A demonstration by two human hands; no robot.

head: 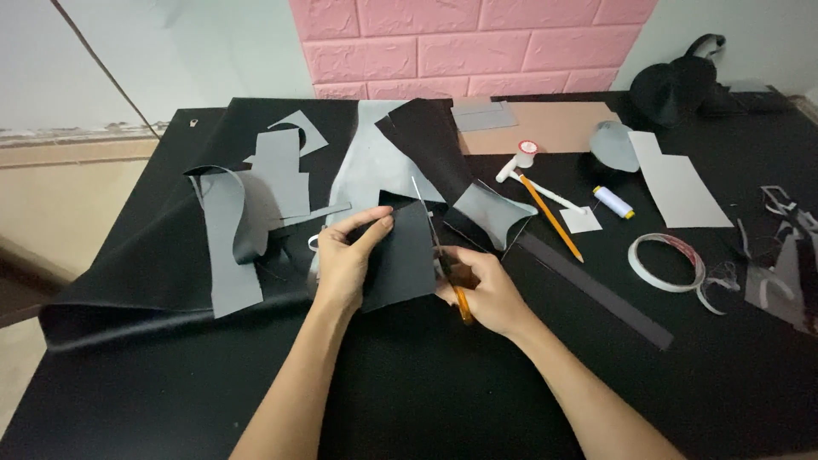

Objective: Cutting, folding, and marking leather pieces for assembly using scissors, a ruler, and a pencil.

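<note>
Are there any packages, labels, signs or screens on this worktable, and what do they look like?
No packages, signs or screens show.
Small round container: back centre of the black table, white, its top red and white like a label; too small to make out.
Thread spool: right of centre, white with a yellow end, no label visible.
</note>
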